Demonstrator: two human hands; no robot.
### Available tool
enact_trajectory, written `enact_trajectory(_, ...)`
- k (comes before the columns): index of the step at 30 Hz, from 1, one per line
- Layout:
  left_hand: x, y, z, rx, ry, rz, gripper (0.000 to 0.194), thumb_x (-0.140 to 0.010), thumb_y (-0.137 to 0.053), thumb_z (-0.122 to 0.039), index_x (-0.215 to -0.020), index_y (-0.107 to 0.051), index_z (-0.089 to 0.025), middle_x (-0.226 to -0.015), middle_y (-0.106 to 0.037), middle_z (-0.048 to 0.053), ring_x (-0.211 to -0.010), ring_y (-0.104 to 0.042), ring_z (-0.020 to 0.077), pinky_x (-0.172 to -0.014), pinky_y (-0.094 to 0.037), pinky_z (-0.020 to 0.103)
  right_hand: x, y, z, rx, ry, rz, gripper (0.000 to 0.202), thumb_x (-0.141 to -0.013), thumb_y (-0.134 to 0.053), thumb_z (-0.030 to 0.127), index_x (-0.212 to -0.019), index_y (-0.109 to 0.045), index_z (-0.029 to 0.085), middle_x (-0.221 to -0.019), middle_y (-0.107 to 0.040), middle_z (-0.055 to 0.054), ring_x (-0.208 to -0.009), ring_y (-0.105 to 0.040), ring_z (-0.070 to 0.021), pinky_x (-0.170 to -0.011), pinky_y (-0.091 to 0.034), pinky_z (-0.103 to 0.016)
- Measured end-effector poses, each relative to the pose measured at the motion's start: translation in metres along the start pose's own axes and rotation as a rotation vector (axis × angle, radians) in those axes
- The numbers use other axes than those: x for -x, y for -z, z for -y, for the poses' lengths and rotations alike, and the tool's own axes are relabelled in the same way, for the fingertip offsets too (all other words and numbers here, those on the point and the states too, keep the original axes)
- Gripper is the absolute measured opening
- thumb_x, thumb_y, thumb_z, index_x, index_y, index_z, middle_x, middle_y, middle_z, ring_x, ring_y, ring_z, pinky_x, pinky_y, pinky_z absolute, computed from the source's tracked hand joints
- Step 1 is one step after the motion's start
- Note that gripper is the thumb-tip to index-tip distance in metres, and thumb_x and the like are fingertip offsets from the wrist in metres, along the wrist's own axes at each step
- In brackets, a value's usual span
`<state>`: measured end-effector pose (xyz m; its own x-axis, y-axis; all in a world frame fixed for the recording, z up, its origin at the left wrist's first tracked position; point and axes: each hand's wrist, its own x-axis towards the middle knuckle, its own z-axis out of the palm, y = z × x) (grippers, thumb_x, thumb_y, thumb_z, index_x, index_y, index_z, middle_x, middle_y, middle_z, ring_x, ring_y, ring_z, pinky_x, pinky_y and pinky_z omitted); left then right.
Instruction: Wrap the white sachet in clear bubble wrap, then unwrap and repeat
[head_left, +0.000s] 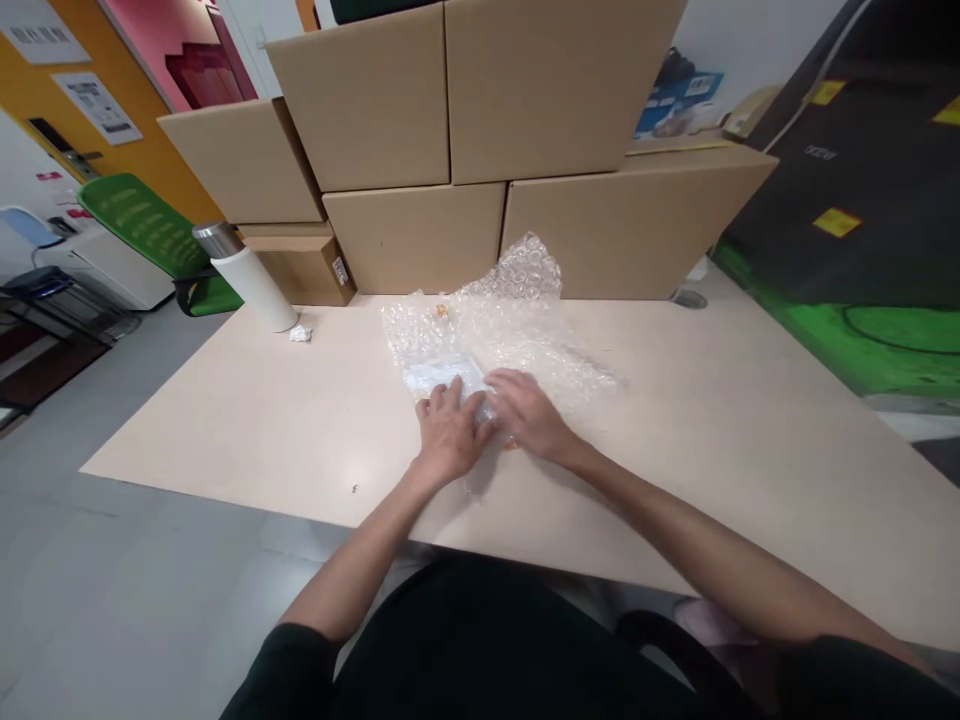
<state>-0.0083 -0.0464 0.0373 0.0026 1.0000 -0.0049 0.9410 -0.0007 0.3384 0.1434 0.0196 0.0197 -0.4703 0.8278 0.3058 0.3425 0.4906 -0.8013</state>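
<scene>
Where six cardboard boxes (pixel 480 150) stack along its far edge, one table (pixel 712 420) has open room on both sides. One bubble wrap sheet (pixel 517 330) lies mid-table. Left hand (pixel 448 435) and right hand (pixel 529 412) press flat, grip released, on its near edge. One flask (pixel 251 275) stands left; wrapped contents unclear.

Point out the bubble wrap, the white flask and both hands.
bubble wrap (pixel 525 330), head view, bare middle of the sheet
white flask (pixel 255 285), head view, white body
left hand (pixel 450 435), head view, back of hand
right hand (pixel 529 410), head view, back of hand
</scene>
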Motion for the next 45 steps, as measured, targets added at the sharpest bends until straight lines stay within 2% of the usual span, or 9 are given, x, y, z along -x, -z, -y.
enact_trajectory(5,0.014,-0.003,0.029,0.359,0.146,-0.301,0.071,-0.083,-0.068,-0.045,-0.146,-0.045,-0.021,-0.161,-0.024,0.020,-0.149,-0.017,0.0447,-0.113,-0.022,0.066,-0.007,-0.016,0.008,0.162,0.102,0.225,0.047,-0.103,-0.025,0.047,-0.094,-0.063,0.020,-0.101,-0.069,-0.010,-0.105,-0.061,-0.0251,-0.099,-0.039,-0.044)
enact_trajectory(9,0.021,0.003,0.045,0.989,0.346,-0.378,0.082,-0.081,-0.071,-0.051,-0.148,-0.034,-0.022,-0.146,-0.041,0.020,-0.131,-0.050,0.0334,-0.105,-0.043,0.050,-0.008,-0.015,0.015,0.172,0.083,0.214,0.047,-0.103,-0.028,0.052,-0.092,-0.060,0.020,-0.096,-0.067,-0.008,-0.098,-0.061,-0.0240,-0.096,-0.039,-0.042)
enact_trajectory(13,0.016,0.012,0.026,1.201,0.218,-0.492,0.070,-0.084,-0.069,-0.051,-0.142,-0.037,-0.029,-0.144,-0.044,0.014,-0.123,-0.055,0.0243,-0.102,-0.047,0.041,-0.006,-0.004,0.017,-0.002,-0.029,0.199,0.039,-0.097,-0.043,0.054,-0.108,-0.064,0.022,-0.115,-0.068,-0.009,-0.111,-0.060,-0.0258,-0.101,-0.039,-0.042)
enact_trajectory(20,-0.025,-0.006,-0.024,0.873,-0.257,-0.364,0.041,-0.097,-0.051,-0.042,-0.133,-0.049,-0.024,-0.152,-0.045,0.014,-0.142,-0.041,0.0273,-0.116,-0.031,0.050,-0.001,0.039,-0.003,-0.499,-0.286,0.074,0.044,-0.090,-0.052,0.057,-0.110,-0.071,0.022,-0.112,-0.073,-0.007,-0.103,-0.066,-0.0252,-0.089,-0.050,-0.038)
enact_trajectory(28,-0.065,-0.038,-0.066,0.279,-0.280,-0.095,0.051,-0.098,-0.046,-0.034,-0.149,-0.043,-0.026,-0.163,-0.033,0.008,-0.152,-0.022,0.0323,-0.118,-0.022,0.055,0.014,0.085,-0.066,0.196,-0.125,-0.304,0.033,-0.074,-0.059,0.026,-0.103,-0.074,0.020,-0.115,-0.070,-0.012,-0.112,-0.060,-0.0291,-0.104,-0.042,-0.046)
enact_trajectory(32,-0.070,-0.048,-0.078,0.095,-0.268,-0.035,0.051,-0.098,-0.048,-0.033,-0.147,-0.047,-0.020,-0.161,-0.035,0.012,-0.150,-0.026,0.0340,-0.118,-0.022,0.055,0.000,0.093,-0.080,0.241,-0.211,-0.401,0.032,-0.082,-0.050,0.026,-0.105,-0.071,0.018,-0.118,-0.069,-0.013,-0.118,-0.057,-0.0286,-0.109,-0.036,-0.047)
enact_trajectory(37,-0.073,-0.058,-0.074,0.113,-0.294,-0.098,0.050,-0.096,-0.051,-0.031,-0.144,-0.049,-0.019,-0.158,-0.040,0.015,-0.149,-0.029,0.0357,-0.118,-0.022,0.058,-0.043,0.088,-0.081,-0.063,-0.509,-0.294,0.044,-0.080,-0.065,0.049,-0.112,-0.064,0.019,-0.122,-0.067,-0.012,-0.118,-0.057,-0.0271,-0.103,-0.041,-0.040)
enact_trajectory(41,-0.074,-0.067,-0.065,0.228,-0.328,-0.163,0.052,-0.092,-0.055,-0.029,-0.142,-0.047,-0.019,-0.156,-0.042,0.018,-0.148,-0.031,0.0367,-0.116,-0.022,0.060,-0.070,0.079,-0.073,-0.207,-0.562,-0.214,0.048,-0.060,-0.083,0.045,-0.094,-0.063,0.017,-0.102,-0.070,-0.009,-0.102,-0.063,-0.0258,-0.090,-0.048,-0.035)
enact_trajectory(45,-0.068,-0.073,-0.057,0.400,-0.360,-0.271,0.057,-0.088,-0.060,-0.030,-0.141,-0.042,-0.019,-0.151,-0.046,0.020,-0.145,-0.037,0.0329,-0.114,-0.028,0.057,-0.074,0.076,-0.052,-0.380,-0.577,-0.095,0.039,-0.058,-0.085,0.039,-0.077,-0.060,0.017,-0.076,-0.068,-0.005,-0.075,-0.063,-0.0213,-0.069,-0.051,-0.032)
